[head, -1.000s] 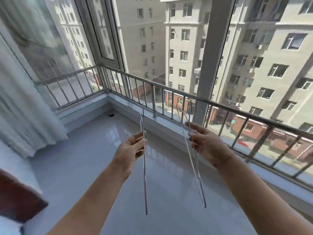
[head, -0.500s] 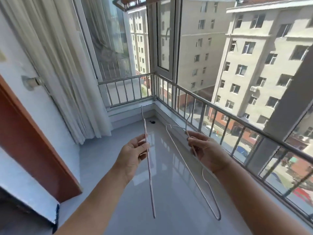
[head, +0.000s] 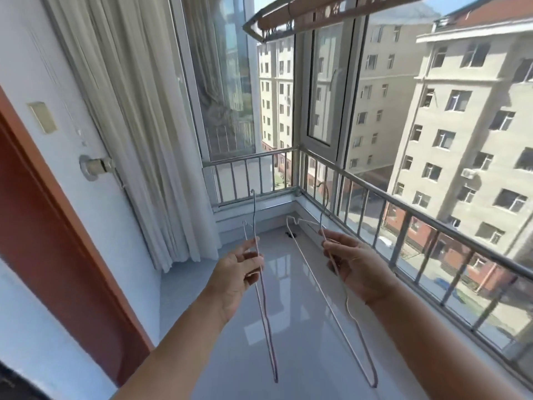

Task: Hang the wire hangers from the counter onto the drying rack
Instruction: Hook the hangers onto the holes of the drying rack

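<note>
- Progress: early, by my read. No hanger is on the visible part of the drying rack (head: 302,17); its bar looks bare.
- Done: two hangers are lifted off the bench (head: 288,356) and held in the air.
- Left to do: raise both to the rack at 12 to 1 o'clock, overhead, and hook each one over the bar.
- Left hand (head: 239,272), about 6 o'clock: fingers and thumb pinch the left wire hanger (head: 267,333) near its neck. It is seen edge-on, hook up, body hanging down.
- Right hand (head: 357,269), about 5 o'clock: fingers curled round the right wire hanger (head: 328,301) just below the hook. It is turned more open to the camera, with its long bar slanting toward 5 o'clock.
- Hands are apart and the hangers don't touch.
- Count: 2 wire hangers, one per hand; 1 rack; 0 hung. No more hangers show on the bench, though its near end is out of frame.
- Small dark item on the bench in the far corner, near 12 o'clock; can't tell what it is.
- Curtain (head: 138,125) at 10 o'clock, railing (head: 432,223) at 3 o'clock.
</note>
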Demonstrator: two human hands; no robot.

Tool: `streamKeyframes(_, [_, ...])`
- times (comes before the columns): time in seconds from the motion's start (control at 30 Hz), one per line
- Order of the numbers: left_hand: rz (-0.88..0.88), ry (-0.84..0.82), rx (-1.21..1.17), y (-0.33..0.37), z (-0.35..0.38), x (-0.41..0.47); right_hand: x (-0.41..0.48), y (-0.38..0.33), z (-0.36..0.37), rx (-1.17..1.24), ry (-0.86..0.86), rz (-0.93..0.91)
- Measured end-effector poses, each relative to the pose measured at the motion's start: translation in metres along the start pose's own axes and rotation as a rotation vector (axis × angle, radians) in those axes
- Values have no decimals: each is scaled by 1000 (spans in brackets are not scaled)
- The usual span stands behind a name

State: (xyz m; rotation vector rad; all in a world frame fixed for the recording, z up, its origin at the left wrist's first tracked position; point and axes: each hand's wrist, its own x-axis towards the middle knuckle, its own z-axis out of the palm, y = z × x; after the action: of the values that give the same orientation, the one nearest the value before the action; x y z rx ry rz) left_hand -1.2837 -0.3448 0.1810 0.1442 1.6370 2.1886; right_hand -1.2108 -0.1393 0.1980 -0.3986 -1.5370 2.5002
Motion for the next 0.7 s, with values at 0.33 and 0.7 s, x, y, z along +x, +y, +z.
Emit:
streamKeyframes(0.33, [25,-77,55,85,-73,144,141,-2,96,68,28,-84])
streamKeyframes(0.7, [39,-58,77,124,-117,316,310,4,133,83,33,-84])
